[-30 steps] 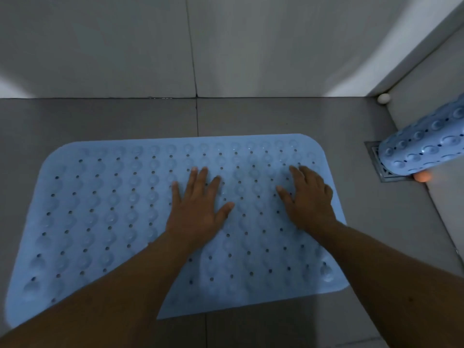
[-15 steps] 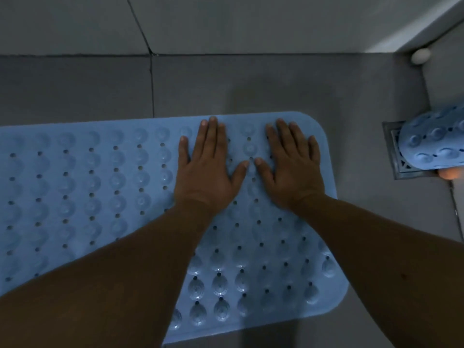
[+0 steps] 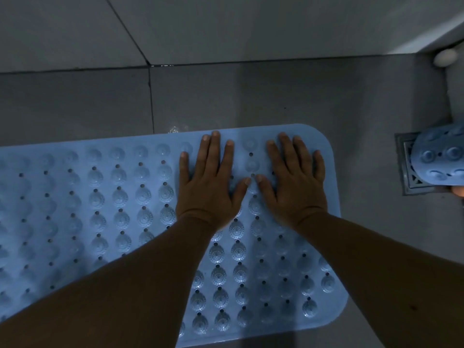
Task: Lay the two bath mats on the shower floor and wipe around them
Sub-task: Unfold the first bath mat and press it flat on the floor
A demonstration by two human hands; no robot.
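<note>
A light blue bath mat point(image 3: 105, 202) with bumps and small holes lies flat on the grey tiled shower floor point(image 3: 251, 96). My left hand point(image 3: 211, 182) and my right hand point(image 3: 293, 182) press flat on it side by side, fingers straight, near its far right corner, thumbs almost touching. A second blue mat point(image 3: 438, 159), still rolled up, lies at the right edge of the view, partly cut off.
A square metal floor drain point(image 3: 406, 172) sits under the end of the rolled mat. An orange object point(image 3: 458, 190) peeks out below the roll. A small white rounded object point(image 3: 445, 57) lies in the far right corner, where the light grey wall point(image 3: 226, 26) meets the floor.
Both hands slid from the mat's middle toward its far edge and came closer together. The view dropped nearer to the floor and shifted right.
</note>
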